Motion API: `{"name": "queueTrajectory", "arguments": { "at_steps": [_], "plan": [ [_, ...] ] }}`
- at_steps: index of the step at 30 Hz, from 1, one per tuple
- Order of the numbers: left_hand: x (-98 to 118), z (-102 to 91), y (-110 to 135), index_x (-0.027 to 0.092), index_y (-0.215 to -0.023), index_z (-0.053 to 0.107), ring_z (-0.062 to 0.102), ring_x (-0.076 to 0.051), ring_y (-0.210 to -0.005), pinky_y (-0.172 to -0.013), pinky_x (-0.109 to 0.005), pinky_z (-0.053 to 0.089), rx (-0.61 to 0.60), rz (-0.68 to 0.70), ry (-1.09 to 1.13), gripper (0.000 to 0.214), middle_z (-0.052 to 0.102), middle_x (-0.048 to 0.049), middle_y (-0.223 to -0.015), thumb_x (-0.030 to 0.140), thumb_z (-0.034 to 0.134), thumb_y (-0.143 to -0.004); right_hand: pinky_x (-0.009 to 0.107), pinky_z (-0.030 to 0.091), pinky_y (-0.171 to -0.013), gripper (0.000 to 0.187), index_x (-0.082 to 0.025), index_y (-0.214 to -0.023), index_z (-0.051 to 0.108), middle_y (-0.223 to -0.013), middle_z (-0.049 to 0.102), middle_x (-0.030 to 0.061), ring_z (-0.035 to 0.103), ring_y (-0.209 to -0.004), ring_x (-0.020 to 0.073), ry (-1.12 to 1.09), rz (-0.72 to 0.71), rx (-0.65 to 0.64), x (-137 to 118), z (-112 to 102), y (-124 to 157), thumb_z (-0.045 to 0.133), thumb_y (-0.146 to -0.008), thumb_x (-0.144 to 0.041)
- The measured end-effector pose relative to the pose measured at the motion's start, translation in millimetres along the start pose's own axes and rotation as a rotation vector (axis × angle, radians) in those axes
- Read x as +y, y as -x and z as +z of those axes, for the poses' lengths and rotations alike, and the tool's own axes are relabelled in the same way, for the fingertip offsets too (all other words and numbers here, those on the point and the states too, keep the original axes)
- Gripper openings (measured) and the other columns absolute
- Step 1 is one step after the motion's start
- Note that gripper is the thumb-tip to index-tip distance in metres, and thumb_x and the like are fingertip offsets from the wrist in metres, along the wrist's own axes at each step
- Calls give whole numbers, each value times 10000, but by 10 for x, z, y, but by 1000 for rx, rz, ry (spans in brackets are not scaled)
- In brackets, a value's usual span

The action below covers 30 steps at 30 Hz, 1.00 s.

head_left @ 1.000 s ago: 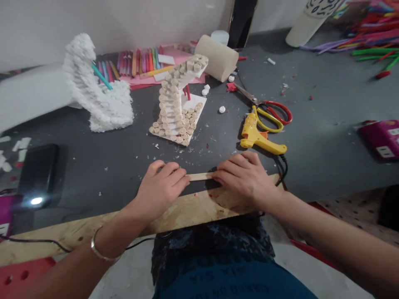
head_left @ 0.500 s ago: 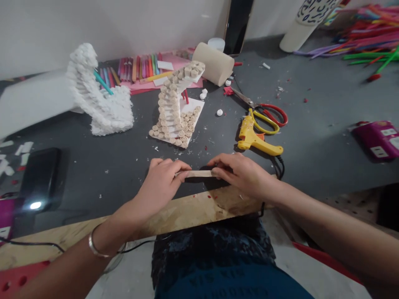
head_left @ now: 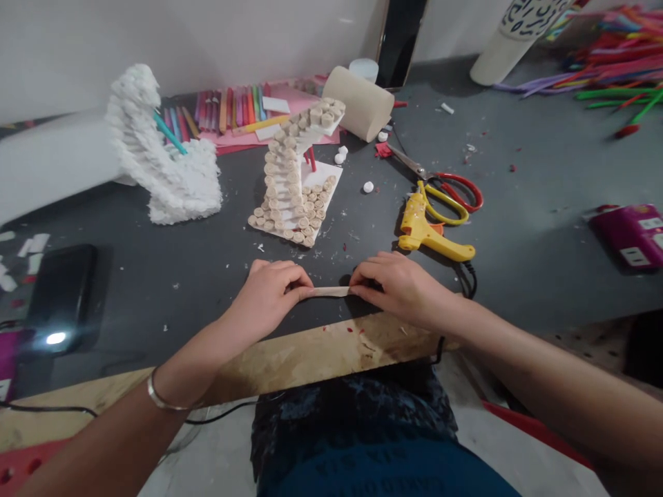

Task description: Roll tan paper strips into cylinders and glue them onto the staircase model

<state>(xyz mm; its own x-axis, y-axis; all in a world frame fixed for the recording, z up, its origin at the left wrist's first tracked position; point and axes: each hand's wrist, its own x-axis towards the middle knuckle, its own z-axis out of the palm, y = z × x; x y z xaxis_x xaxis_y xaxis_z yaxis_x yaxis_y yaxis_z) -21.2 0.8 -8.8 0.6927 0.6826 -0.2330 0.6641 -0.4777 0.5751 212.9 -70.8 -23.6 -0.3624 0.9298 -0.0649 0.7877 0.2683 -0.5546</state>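
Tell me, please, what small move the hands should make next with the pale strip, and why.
Perhaps roll the pale strip from one end: the left hand and right hand pinch it, the span between them is uncoiled, and the model beyond bears pale coils.

I see a cream strip (head_left: 331,292), a dark grey worktop (head_left: 543,235), a yellow glue gun (head_left: 414,224), red-and-yellow-handled scissors (head_left: 423,174) and a white cylinder (head_left: 505,48) with dark squiggles.
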Motion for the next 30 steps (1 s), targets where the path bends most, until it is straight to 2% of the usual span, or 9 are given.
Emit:
{"name": "queueTrajectory", "arguments": {
  "at_steps": [4,8,15,18,23,30],
  "plan": [
    [-43,5,-39,235,-810,682,594,-177,-819,-847,-376,281,3,35,-47,170,679,34,-822,326,589,-918,309,331,-706,61,-175,-872,662,-782,666,37,529,-765,184,139,-27,60,-29,18,-17,607,-887,-196],
    [-87,17,-54,221,-814,673,589,-186,-860,-824,-370,284,43,106,-108,183,681,12,-862,320,572,-931,327,340,-727,138,-146,-837,663,-811,656,78,487,-776,199,281,-126,86,-33,45,-45,545,-906,-166],
    [-205,21,-88,228,-898,677,607,-181,-910,-834,-364,323,52,246,-79,181,703,3,-910,309,529,-963,324,390,-733,294,-138,-973,688,-817,650,86,503,-771,188,239,-268,143,66,92,-36,403,-1004,-204],
    [-265,45,-81,247,-983,704,602,-171,-882,-816,-359,338,90,332,-83,199,692,-9,-906,305,514,-973,319,389,-725,303,-163,-990,698,-811,631,73,478,-752,179,233,-326,173,103,99,-12,395,-1003,-176],
    [-326,75,-43,253,-1016,728,566,-168,-817,-750,-338,363,169,466,-151,238,649,-26,-851,251,493,-977,330,382,-711,324,-151,-1062,697,-813,607,87,436,-756,193,309,-371,170,105,81,28,379,-998,-147],
    [-338,79,-3,245,-1061,713,562,-194,-833,-730,-348,381,141,501,-296,294,647,-52,-852,267,426,-1000,340,377,-697,361,-132,-1149,671,-853,613,104,424,-775,205,365,-426,134,81,50,62,340,-1006,-140]
  ]
}}
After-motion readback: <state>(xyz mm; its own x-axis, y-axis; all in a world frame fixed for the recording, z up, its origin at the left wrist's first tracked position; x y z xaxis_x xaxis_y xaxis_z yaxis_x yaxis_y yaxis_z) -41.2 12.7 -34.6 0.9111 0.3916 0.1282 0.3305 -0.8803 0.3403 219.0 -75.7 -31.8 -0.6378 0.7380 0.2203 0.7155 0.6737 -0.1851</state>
